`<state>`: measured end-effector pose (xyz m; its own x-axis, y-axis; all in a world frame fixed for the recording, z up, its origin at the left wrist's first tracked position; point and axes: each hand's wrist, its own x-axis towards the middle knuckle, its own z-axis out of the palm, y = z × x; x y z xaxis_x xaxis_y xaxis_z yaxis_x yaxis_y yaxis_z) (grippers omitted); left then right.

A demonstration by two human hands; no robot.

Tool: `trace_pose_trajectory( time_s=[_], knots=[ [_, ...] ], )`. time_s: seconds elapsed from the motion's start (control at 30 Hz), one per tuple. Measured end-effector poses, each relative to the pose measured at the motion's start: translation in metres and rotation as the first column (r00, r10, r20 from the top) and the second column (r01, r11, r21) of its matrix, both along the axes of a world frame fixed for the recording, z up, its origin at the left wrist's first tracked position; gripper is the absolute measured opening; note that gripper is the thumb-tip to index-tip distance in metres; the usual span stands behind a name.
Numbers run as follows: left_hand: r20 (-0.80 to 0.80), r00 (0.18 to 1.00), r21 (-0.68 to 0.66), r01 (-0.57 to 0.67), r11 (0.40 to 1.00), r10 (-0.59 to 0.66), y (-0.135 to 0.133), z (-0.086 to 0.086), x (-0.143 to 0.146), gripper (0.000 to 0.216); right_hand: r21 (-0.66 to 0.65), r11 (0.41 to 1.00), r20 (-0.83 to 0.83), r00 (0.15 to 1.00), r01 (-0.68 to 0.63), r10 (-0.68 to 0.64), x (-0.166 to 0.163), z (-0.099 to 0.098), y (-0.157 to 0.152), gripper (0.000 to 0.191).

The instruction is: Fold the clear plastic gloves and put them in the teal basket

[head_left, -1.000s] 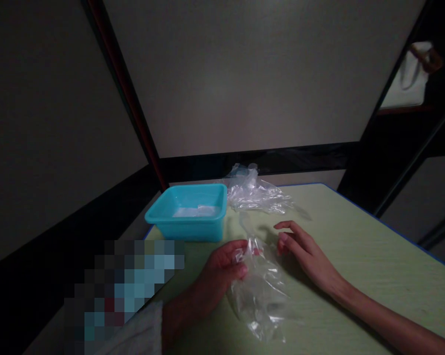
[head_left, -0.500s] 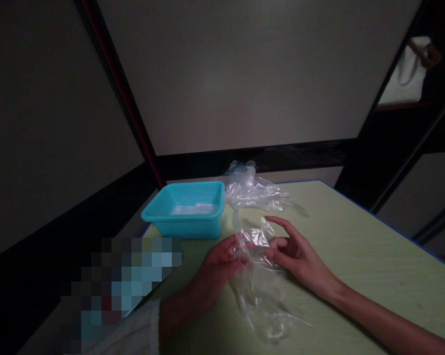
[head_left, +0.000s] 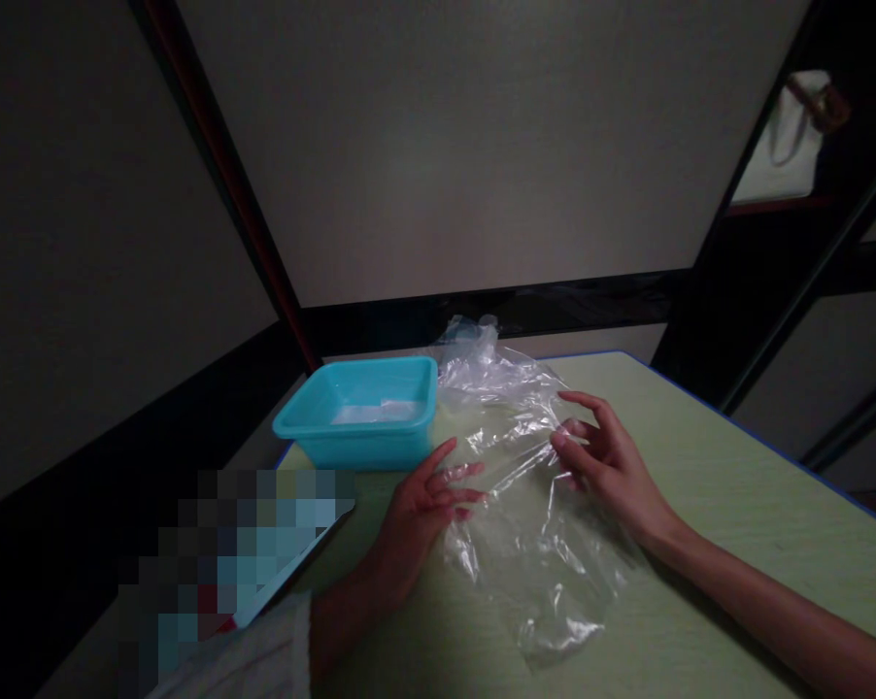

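A clear plastic bag [head_left: 515,515], thin and creased, spreads between my hands over the table. My left hand [head_left: 420,510] is at its left edge with the fingers stretched apart; some fingertips show through the film, and I cannot tell whether they are inside or behind it. On the other side, my right hand [head_left: 613,466] pinches the bag between thumb and bent fingers, while its index finger points out free. Beyond the hands lies a heap of crumpled clear plastic [head_left: 482,359], whose front overlaps the spread bag in view.
A turquoise plastic basin [head_left: 365,451] with white pieces like paper [head_left: 376,413] inside stands at the back left of the pale green table [head_left: 729,476]. A blurred-out, pixelated item [head_left: 263,553] is at the left edge. Behind are wall panels and a white bag [head_left: 784,146] on a shelf.
My hands have moved apart, the right one up and to the right. The bag, bunched between them before, is now spread wide. My left fingers have opened out.
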<state>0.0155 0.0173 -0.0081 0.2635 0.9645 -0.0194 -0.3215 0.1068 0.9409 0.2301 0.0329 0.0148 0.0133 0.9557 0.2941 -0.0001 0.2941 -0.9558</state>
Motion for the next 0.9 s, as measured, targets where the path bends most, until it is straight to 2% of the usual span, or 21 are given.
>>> trace_pose_trajectory(
  time_s=[0.13,0.27,0.4,0.5,0.6,0.7,0.8,0.9],
  knots=[
    [-0.039,0.999,0.008,-0.038,0.999,0.038,0.002,-0.001,-0.001,0.080,-0.037,0.999,0.134,0.991,-0.006,0.011,0.011,-0.001,0.010,0.049],
    [-0.051,0.998,-0.031,-0.044,0.999,0.042,0.002,0.001,-0.001,0.083,-0.086,0.986,0.282,0.946,-0.143,0.162,0.022,-0.004,0.016,0.059],
    [-0.094,0.991,-0.028,-0.094,0.995,0.091,-0.001,0.005,0.000,0.056,-0.087,0.927,0.306,0.876,-0.365,0.374,0.029,-0.005,0.020,0.065],
    [-0.201,0.971,0.007,-0.129,0.992,0.128,-0.002,0.008,0.000,0.042,-0.081,0.886,0.319,0.831,-0.456,0.456,0.032,-0.004,0.022,0.051],
    [-0.316,0.944,0.018,-0.091,0.996,0.092,-0.003,0.010,-0.001,0.045,-0.114,0.842,0.365,0.767,-0.526,0.529,0.035,0.000,0.022,0.035],
    [-0.354,0.934,0.008,-0.042,0.999,0.042,-0.005,0.011,0.000,0.059,-0.147,0.782,0.426,0.674,-0.606,0.603,0.038,0.006,0.019,0.046],
    [-0.350,0.937,0.033,0.009,0.999,0.003,-0.007,0.009,0.002,0.072,-0.065,0.759,0.498,0.639,-0.647,0.587,0.039,0.012,0.015,0.062],
    [-0.343,0.939,0.108,-0.003,0.994,0.041,-0.007,0.006,0.002,0.079,0.048,0.778,0.588,0.648,-0.626,0.485,0.040,0.013,0.013,0.070]
  ],
)
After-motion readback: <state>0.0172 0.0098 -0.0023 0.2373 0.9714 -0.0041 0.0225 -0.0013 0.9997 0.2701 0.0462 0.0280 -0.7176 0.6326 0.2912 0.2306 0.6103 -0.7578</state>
